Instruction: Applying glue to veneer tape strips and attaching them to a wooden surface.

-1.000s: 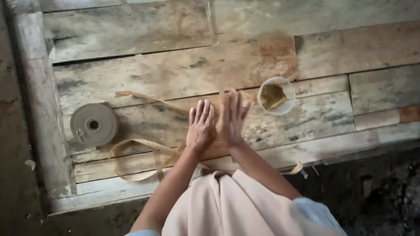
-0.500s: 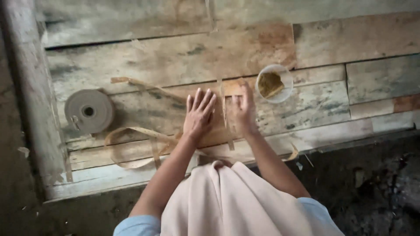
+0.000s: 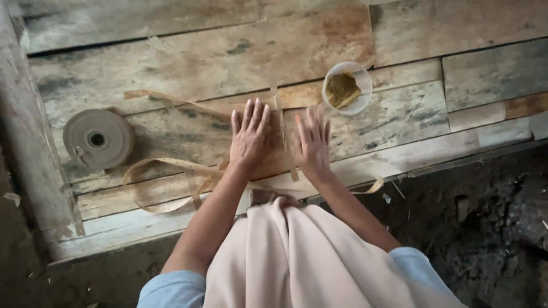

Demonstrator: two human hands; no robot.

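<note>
We press both palms flat on a small woven patch of tan strips [image 3: 279, 140] lying on the worn plank floor [image 3: 171, 51]. Our left hand [image 3: 249, 137] lies open, fingers spread, on the patch's left part; our right hand [image 3: 312, 142] lies open on its right, gripping nothing. One upright strip [image 3: 281, 122] shows between the hands. Loose strip ends [image 3: 165, 188] curl away to the left, toward the roll [image 3: 98, 138] of strip well apart. A white cup [image 3: 347, 88] with something yellowish inside stands just beyond our right fingers. To hold the weave well, we judge it best to keep the pressure even, smooth outward so crossings sit tight, and mind the cup.
</note>
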